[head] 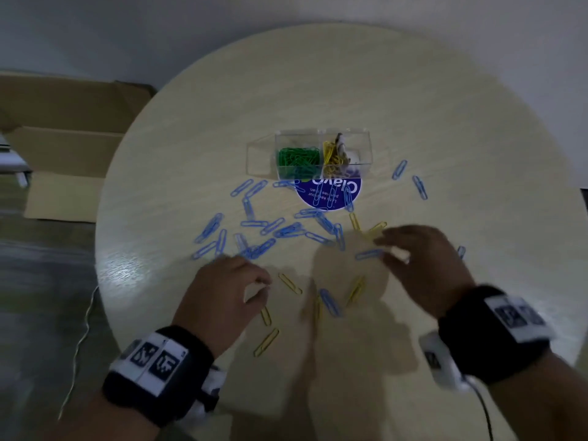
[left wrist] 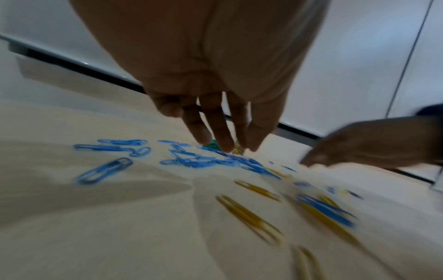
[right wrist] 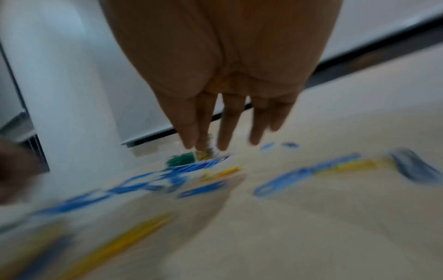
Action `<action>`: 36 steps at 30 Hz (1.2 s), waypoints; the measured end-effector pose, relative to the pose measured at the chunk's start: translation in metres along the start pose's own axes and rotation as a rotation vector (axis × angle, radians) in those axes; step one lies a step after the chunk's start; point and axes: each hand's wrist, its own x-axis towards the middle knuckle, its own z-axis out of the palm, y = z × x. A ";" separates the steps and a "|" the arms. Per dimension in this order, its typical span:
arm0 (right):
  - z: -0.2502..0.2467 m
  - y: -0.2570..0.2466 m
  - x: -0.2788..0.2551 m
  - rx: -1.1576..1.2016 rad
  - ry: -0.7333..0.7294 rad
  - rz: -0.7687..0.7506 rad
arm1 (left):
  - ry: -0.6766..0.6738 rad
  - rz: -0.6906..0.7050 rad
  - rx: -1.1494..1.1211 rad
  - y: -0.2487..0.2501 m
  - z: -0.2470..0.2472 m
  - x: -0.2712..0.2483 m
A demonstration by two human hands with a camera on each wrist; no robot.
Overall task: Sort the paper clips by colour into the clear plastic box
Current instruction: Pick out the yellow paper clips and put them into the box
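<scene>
A: Why are the clips lying as they are?

B: They are lying in a loose scatter on the round table (head: 413, 100), judging by the colours so each can be picked singly. The blue paper clips (head: 288, 230) are lying ahead of both hands, the yellow paper clips (head: 289, 283) mostly between and just below them. The clear plastic box (head: 350, 136) is sitting well beyond the fingertips, green paper clips (head: 298, 160) filling one compartment, yellow ones the next.

A: And the hands?

B: The left hand (head: 222, 291) is hovering palm down, fingers (left wrist: 215, 128) hanging fairly straight in the wrist view, gripping nothing that I can see. The right hand (head: 423, 265) is reaching forward, fingers (right wrist: 230, 123) extended and spread, tips close over one blue clip (head: 369, 253); whether it is touching is blurred.
</scene>
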 end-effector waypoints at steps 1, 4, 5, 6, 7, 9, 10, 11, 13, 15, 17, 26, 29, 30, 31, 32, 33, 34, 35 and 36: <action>-0.002 0.001 0.016 0.000 -0.003 -0.015 | -0.034 -0.046 0.037 0.005 0.002 -0.013; 0.002 0.000 0.048 -0.086 -0.110 -0.067 | -0.162 -0.118 0.168 0.016 0.019 -0.051; 0.005 0.000 0.054 -0.113 -0.139 -0.075 | -0.187 -0.110 0.197 0.017 0.025 -0.061; 0.008 0.001 0.057 -0.127 -0.150 -0.073 | -0.204 -0.099 0.211 0.016 0.029 -0.067; 0.011 0.002 0.058 -0.123 -0.146 -0.046 | -0.208 -0.090 0.217 0.015 0.032 -0.073; 0.011 0.004 0.058 -0.081 -0.134 0.045 | -0.188 -0.072 0.216 0.010 0.036 -0.077; 0.012 0.006 0.057 -0.068 -0.132 0.078 | -0.189 -0.073 0.212 0.009 0.036 -0.078; 0.011 0.007 0.055 -0.063 -0.129 0.099 | -0.195 -0.072 0.208 0.009 0.036 -0.077; 0.008 0.010 0.051 -0.093 -0.133 0.098 | -0.207 -0.041 0.214 0.009 0.034 -0.072; 0.004 0.014 0.046 -0.139 -0.171 0.081 | -0.192 -0.009 0.217 0.008 0.027 -0.063; 0.002 0.018 0.041 -0.118 -0.174 0.098 | -0.135 0.039 0.200 0.005 0.019 -0.052; -0.002 0.011 0.024 -0.099 -0.205 0.000 | -0.259 0.225 0.253 -0.019 0.008 -0.021; 0.008 -0.005 -0.003 -0.058 -0.207 -0.298 | -0.284 0.221 0.273 -0.016 0.006 -0.017; 0.014 -0.010 -0.010 -0.071 -0.212 -0.390 | -0.278 0.228 0.264 -0.014 0.006 -0.013; 0.019 -0.012 -0.013 -0.086 -0.202 -0.472 | -0.258 0.236 0.246 -0.011 0.007 -0.009; 0.024 -0.013 -0.015 -0.098 -0.201 -0.527 | -0.229 0.247 0.228 -0.008 0.008 -0.004; 0.029 -0.013 -0.016 -0.111 -0.206 -0.555 | -0.204 0.261 0.215 -0.004 0.010 0.001; 0.033 -0.011 -0.017 -0.139 -0.212 -0.561 | -0.187 0.276 0.207 -0.001 0.011 0.007; 0.037 -0.008 -0.017 -0.174 -0.233 -0.550 | -0.177 0.289 0.199 0.002 0.014 0.013; 0.038 -0.006 -0.016 -0.221 -0.261 -0.536 | -0.169 0.295 0.199 0.003 0.017 0.018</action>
